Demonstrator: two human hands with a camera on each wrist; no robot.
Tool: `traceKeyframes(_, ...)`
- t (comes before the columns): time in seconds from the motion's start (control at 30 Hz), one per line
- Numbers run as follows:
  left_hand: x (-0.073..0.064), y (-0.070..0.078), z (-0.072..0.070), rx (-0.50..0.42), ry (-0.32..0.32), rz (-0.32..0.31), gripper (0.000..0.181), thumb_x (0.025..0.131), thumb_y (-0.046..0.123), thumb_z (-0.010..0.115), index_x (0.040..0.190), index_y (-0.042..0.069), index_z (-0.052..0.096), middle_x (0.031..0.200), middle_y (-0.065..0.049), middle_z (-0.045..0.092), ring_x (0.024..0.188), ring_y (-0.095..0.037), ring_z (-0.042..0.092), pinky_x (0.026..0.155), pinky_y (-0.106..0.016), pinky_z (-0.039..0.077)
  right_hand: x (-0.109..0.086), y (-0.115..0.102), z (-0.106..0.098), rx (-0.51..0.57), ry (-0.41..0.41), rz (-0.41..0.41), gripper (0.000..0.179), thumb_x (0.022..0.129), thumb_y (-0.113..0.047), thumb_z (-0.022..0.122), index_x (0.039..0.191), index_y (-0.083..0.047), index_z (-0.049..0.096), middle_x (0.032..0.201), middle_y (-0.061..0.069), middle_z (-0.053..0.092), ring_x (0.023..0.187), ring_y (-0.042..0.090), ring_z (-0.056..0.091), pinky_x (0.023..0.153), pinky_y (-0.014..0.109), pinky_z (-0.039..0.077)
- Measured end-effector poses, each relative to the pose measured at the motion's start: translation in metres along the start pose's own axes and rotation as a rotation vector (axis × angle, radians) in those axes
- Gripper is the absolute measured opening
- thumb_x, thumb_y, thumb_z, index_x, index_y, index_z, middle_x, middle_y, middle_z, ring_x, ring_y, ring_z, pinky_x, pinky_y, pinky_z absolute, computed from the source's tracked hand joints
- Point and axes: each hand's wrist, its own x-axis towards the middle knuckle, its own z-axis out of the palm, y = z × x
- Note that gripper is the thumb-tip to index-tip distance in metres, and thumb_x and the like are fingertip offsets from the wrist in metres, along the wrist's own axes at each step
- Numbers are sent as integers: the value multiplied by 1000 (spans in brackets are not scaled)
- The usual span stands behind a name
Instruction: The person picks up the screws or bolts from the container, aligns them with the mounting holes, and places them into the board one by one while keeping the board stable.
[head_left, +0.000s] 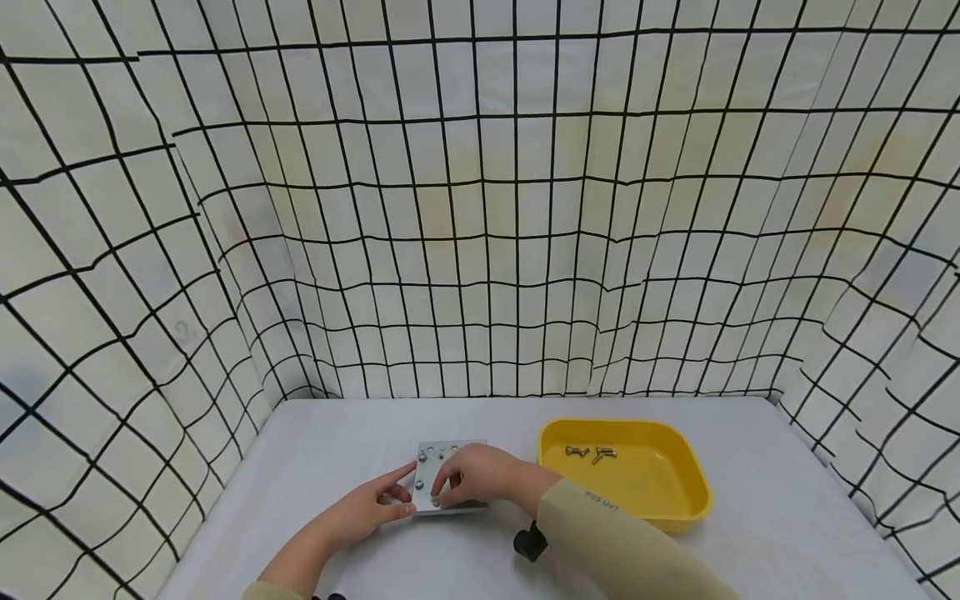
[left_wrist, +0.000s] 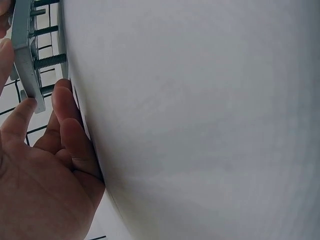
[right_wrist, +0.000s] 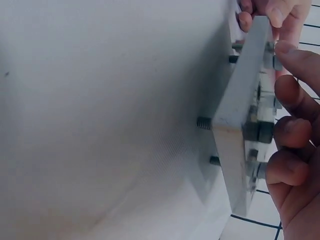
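Note:
A light grey metal plate (head_left: 465,507) stands on the white table, raised on the threaded bolt shafts (left_wrist: 50,61) that stick out below it. Several bolt heads show on its top. My left hand (head_left: 365,510) holds the plate at its left edge, thumb at the near corner and forefinger farther back. Its other fingers (left_wrist: 75,140) are bent low beside the table. Over the plate, my right hand (head_left: 480,475) pinches a bolt (head_left: 436,502) near the front left corner with thumb and forefinger. The right wrist view shows its other fingers (right_wrist: 290,167) curled above other bolt heads (right_wrist: 265,131).
A yellow tray (head_left: 697,492) stands right of the plate, with several loose bolts (head_left: 600,454) in it. The white table (head_left: 337,433) is enclosed at the back and sides by white walls with a black grid (head_left: 495,250). A black wrist device (head_left: 531,542) hangs under my right sleeve.

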Motion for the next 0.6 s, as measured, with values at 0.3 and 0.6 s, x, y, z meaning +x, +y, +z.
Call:
traceKeyframes(0.3,1,-1,-1,0,13,-17,78,88,38,74,153,13,38,109,-2,61,87,-19,53,72,-34,41,-11,9,-29,72,51,12,14,88,-30,77,103,-29,78,76,-14,62,72,5,53,64,22,45)
traceKeyframes(0.6,2,1,3,15,31,-27,79,87,39,75,153,17,40,110,-1,61,86,-19,51,71,-34,41,-55,46,-72,44,123,55,16,88,-30,76,104,-28,78,80,-14,63,74,10,55,64,27,48)
